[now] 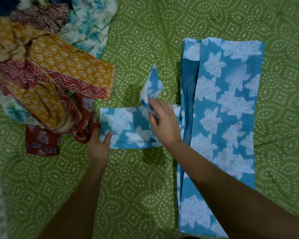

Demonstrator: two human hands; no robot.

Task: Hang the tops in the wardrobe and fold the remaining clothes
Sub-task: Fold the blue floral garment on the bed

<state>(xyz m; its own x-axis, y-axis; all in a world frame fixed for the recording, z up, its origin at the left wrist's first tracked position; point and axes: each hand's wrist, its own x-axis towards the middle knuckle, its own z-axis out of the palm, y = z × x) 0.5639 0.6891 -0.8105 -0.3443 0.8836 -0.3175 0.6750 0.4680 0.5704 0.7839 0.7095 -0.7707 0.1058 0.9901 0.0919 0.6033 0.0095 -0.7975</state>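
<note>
The right hand [160, 118] pinches a raised corner of the blue flowered garment's sleeve [128, 128]. The left hand [98, 144] grips that sleeve's left end. The garment [228, 104] lies flat on the green bedsheet [136, 187]; a pile of clothes [41, 75] sits far left.

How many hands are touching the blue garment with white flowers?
2. The left hand holds the end of the blue garment's sleeve, lying flat on the green bedsheet. The right hand pinches a lifted fold where the sleeve starts.
</note>
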